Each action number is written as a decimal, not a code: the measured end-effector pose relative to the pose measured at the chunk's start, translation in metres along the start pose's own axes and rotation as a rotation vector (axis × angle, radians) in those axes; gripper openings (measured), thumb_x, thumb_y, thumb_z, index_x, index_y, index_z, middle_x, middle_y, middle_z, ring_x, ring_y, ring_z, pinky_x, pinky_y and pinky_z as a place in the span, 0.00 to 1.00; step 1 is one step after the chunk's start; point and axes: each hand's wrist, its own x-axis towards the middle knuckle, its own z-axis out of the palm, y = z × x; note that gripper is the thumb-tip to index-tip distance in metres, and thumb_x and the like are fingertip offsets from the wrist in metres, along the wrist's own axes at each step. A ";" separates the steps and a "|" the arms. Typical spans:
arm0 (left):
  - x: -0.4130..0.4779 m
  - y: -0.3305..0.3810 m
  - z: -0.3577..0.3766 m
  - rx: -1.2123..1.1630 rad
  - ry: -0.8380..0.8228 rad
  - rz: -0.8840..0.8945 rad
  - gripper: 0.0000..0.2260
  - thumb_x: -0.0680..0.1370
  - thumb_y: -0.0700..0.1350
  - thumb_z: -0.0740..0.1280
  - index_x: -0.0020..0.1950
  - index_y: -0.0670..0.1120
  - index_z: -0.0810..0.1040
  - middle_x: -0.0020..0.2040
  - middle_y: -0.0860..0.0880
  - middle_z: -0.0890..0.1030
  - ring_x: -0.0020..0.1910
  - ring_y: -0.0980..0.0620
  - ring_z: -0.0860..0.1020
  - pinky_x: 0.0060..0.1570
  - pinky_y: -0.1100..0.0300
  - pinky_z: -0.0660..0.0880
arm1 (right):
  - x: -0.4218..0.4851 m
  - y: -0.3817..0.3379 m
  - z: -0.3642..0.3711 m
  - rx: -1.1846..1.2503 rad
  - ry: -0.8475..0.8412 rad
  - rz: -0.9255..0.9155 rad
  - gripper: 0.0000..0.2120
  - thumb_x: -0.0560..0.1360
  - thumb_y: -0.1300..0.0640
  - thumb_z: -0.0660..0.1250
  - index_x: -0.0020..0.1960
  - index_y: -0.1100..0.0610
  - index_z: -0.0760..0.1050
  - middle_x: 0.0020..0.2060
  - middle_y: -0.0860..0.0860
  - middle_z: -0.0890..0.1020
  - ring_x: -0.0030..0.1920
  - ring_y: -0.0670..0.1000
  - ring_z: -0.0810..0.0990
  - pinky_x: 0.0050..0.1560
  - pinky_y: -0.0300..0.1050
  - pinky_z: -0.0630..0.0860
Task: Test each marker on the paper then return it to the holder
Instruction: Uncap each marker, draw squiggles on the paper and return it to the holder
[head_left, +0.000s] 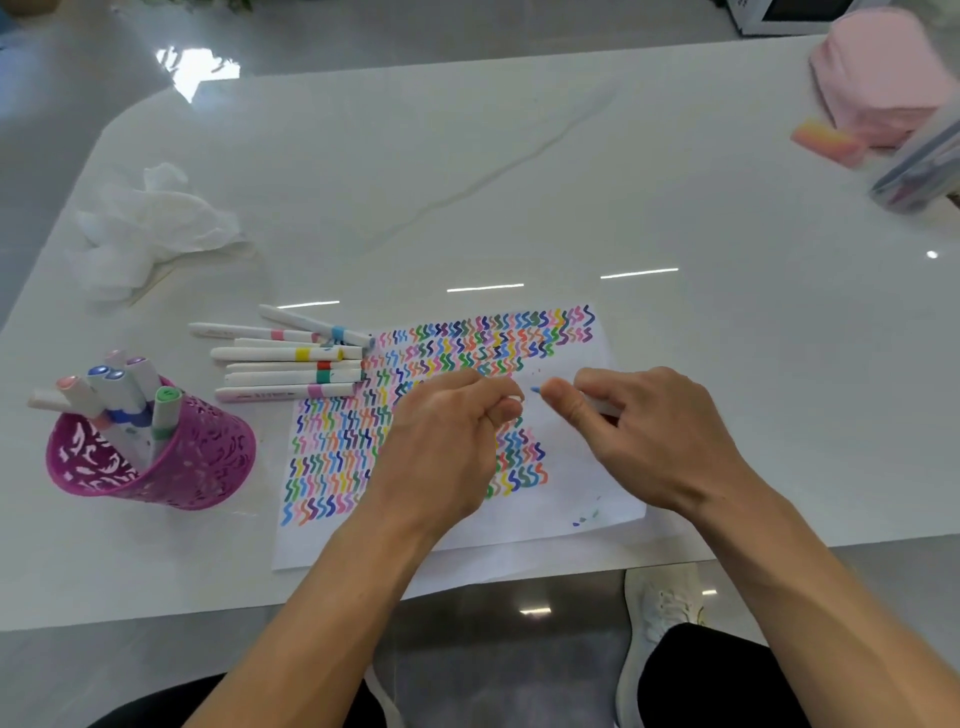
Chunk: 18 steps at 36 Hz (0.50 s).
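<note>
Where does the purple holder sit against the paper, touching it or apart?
Apart. The head view shows bare white table between the holder wall and the paper left edge.

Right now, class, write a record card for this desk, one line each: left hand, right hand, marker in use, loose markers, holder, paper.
left hand: pinches a small white cap, as far as can be seen
right hand: holds the marker
marker: uncapped, blue tip, over the paper
loose markers: lying at the paper's far left corner
holder: purple, several markers inside
paper: rows of coloured squiggles
</note>
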 end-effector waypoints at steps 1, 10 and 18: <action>0.000 0.001 0.001 0.000 -0.006 0.000 0.07 0.81 0.43 0.68 0.53 0.47 0.86 0.46 0.51 0.85 0.43 0.53 0.81 0.46 0.64 0.72 | 0.000 0.001 -0.002 0.013 0.012 0.010 0.30 0.80 0.30 0.50 0.33 0.53 0.63 0.22 0.49 0.67 0.25 0.48 0.69 0.30 0.44 0.64; 0.004 -0.003 0.009 0.026 0.032 -0.103 0.08 0.81 0.47 0.68 0.57 0.49 0.84 0.51 0.53 0.83 0.48 0.53 0.79 0.46 0.68 0.69 | 0.005 0.014 0.002 0.383 0.050 0.159 0.17 0.86 0.60 0.56 0.66 0.39 0.61 0.50 0.48 0.78 0.43 0.49 0.80 0.42 0.48 0.76; 0.005 -0.008 0.010 0.094 0.034 -0.085 0.07 0.77 0.46 0.73 0.54 0.49 0.87 0.48 0.53 0.82 0.49 0.53 0.78 0.49 0.64 0.69 | 0.013 0.014 0.003 0.817 0.131 0.262 0.18 0.84 0.67 0.57 0.61 0.48 0.78 0.51 0.47 0.85 0.51 0.52 0.85 0.52 0.51 0.83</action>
